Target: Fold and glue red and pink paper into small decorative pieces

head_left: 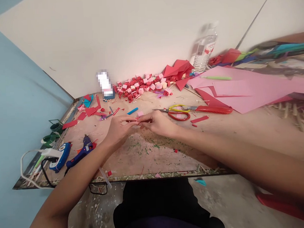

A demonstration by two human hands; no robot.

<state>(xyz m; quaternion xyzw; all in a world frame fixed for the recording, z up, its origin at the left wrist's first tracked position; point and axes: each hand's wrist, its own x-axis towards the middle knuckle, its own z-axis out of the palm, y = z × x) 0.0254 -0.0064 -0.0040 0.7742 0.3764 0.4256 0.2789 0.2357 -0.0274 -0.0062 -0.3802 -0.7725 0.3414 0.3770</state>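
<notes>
Above the middle of the work table, my left hand and my right hand meet fingertip to fingertip. Both pinch a small pinkish paper piece, mostly hidden by the fingers. A pink paper scrap lies just behind them, beside a short blue stick. Scissors with red and yellow handles rest to the right of my right hand. Against them lies a long red-handled tool with a metal end. Red paper strips are close by.
Small folded red and pink paper cubes are heaped along the wall, near a lit phone. A glue gun and a blue power strip with cables occupy the left. Pink sheets and a plastic bottle stand right.
</notes>
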